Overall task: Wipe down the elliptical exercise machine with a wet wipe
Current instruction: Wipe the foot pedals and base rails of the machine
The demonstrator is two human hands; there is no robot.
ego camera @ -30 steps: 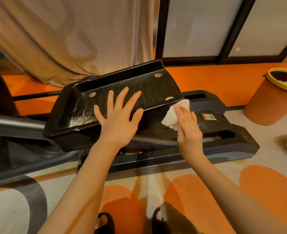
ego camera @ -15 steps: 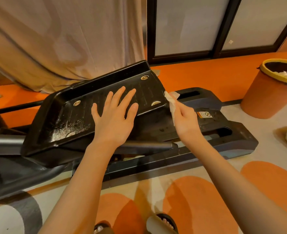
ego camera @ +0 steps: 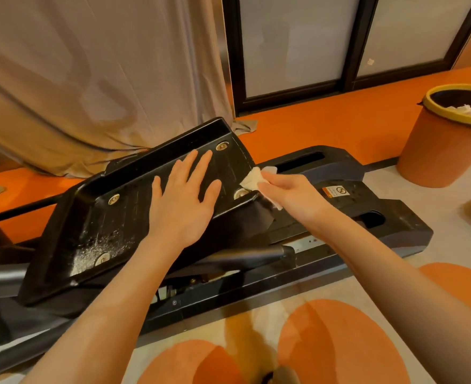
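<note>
While crumpled tissues (ego camera: 470,109) fill the orange bin (ego camera: 439,145), right hand (ego camera: 292,194) wipes pedal (ego camera: 123,214).

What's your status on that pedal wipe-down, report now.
Left hand flat on the foot pedal, steadying. Right hand pinches the wet wipe at the pedal's right edge. Nothing blocking.

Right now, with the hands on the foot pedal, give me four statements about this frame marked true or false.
1. The left hand lies flat with spread fingers on the foot pedal. True.
2. The right hand holds nothing. False: it pinches the wet wipe at the pedal's right end.
3. The orange bin holds crumpled white paper. True.
4. The pedal is spotless. False: pale residue speckles its lower left corner.
</note>
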